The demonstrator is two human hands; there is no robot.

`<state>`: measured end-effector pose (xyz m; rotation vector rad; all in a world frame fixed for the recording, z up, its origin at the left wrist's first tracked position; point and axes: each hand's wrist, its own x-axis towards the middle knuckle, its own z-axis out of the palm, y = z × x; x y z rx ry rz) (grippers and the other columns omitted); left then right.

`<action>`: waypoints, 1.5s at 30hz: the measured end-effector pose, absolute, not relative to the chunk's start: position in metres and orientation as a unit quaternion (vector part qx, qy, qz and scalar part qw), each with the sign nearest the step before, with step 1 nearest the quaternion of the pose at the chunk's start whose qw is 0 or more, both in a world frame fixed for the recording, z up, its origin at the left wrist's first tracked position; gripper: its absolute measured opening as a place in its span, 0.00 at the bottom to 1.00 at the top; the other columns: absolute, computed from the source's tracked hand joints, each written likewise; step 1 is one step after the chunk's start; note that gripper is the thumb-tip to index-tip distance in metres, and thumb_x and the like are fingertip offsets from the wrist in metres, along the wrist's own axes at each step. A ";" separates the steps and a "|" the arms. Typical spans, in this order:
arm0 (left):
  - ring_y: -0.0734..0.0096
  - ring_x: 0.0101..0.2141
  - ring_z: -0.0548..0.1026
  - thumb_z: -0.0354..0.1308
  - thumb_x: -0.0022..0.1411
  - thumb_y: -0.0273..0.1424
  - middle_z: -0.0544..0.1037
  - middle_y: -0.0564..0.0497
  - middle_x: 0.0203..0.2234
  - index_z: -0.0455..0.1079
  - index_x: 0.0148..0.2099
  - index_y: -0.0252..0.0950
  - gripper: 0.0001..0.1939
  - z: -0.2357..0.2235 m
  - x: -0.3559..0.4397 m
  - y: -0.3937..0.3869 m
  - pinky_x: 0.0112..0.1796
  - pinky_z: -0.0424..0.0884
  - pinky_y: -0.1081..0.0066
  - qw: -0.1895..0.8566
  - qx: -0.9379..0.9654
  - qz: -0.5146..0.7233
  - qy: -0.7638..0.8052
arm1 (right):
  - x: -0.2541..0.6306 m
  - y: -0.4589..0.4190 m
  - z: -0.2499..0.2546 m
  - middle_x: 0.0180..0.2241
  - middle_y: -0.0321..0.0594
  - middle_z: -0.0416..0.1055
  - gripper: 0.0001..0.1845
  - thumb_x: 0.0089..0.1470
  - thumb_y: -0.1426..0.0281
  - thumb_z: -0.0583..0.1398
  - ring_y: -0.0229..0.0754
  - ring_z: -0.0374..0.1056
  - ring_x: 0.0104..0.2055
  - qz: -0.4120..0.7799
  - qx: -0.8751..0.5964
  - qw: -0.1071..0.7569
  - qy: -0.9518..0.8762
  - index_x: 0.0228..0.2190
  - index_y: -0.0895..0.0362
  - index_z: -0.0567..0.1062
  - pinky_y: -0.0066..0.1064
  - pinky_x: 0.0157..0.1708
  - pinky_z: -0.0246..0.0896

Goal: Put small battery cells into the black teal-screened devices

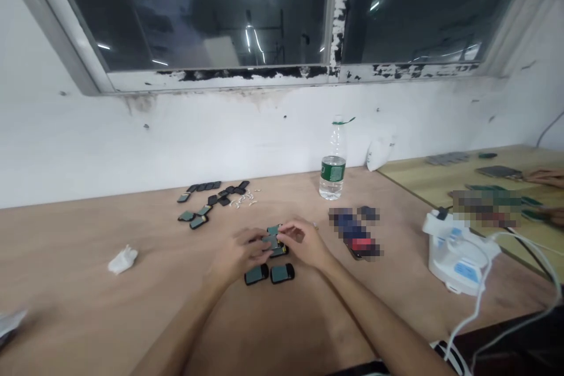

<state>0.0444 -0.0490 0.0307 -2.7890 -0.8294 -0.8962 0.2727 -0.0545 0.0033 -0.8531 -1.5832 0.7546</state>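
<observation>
Nearest the person on the brown table (88,311), two dark-rimmed casings with grey-green faces (282,273) lie side by side, just apart. Directly beyond them the two hands meet over a small grey-green panel (270,241), which sits above another dark casing (279,252). The left hand (238,254) grasps the panel's left side between its fingers; the right hand (305,241) has thumb and forefinger bent together at the right edge, though whether they truly pinch it I cannot tell. This unit looks partway through being worked on, with the panel apparently not yet settled. To the left lies a crumpled white tissue (123,259). Farther off, well apart from the hands, several grey-green-faced units (199,221) lie near a scatter of black casings (224,200) and loose white bits (243,200); judging by their looks, a good part of the batch seems left, but which pieces are finished cannot be told. To the right stands a white power strip (458,255), and a half-full water bottle (332,177) stands near the wall (238,135), below the window (198,17).
</observation>
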 end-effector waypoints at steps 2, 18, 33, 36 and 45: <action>0.62 0.39 0.81 0.59 0.70 0.32 0.82 0.46 0.44 0.80 0.39 0.40 0.08 0.028 0.043 -0.049 0.40 0.78 0.64 0.056 -0.911 -0.308 -0.269 | 0.272 -0.055 0.003 0.37 0.43 0.77 0.13 0.58 0.58 0.67 0.42 0.73 0.36 0.311 -0.350 0.568 -0.677 0.34 0.55 0.81 0.33 0.36 0.71; 0.63 0.40 0.81 0.58 0.71 0.35 0.82 0.48 0.43 0.79 0.40 0.41 0.09 0.013 0.038 -0.051 0.41 0.79 0.67 0.023 -0.896 -0.340 -0.284 | 0.282 -0.055 -0.007 0.45 0.46 0.76 0.13 0.56 0.62 0.69 0.45 0.74 0.42 0.265 -0.282 0.498 -0.777 0.42 0.53 0.81 0.38 0.43 0.74; 0.62 0.35 0.83 0.67 0.60 0.43 0.84 0.47 0.39 0.82 0.34 0.38 0.13 0.029 0.001 -0.044 0.39 0.81 0.67 -0.132 -0.825 -0.363 -0.413 | 0.354 -0.035 -0.001 0.43 0.47 0.75 0.16 0.53 0.79 0.60 0.52 0.67 0.51 0.071 -0.590 0.343 -0.727 0.41 0.57 0.83 0.42 0.57 0.62; 0.64 0.31 0.82 0.68 0.58 0.42 0.85 0.47 0.37 0.82 0.32 0.39 0.12 0.025 -0.004 -0.039 0.34 0.79 0.69 -0.167 -0.850 -0.301 -0.399 | 0.357 -0.034 -0.005 0.49 0.48 0.75 0.18 0.53 0.78 0.62 0.54 0.65 0.54 0.071 -0.599 0.292 -0.742 0.44 0.56 0.83 0.43 0.58 0.59; 0.61 0.33 0.82 0.68 0.55 0.39 0.85 0.47 0.34 0.81 0.31 0.38 0.09 0.013 -0.003 -0.029 0.37 0.79 0.67 -0.167 -0.864 -0.248 -0.404 | 0.354 -0.033 -0.006 0.46 0.47 0.75 0.09 0.53 0.75 0.65 0.53 0.66 0.51 0.069 -0.579 0.295 -0.757 0.38 0.56 0.82 0.45 0.57 0.59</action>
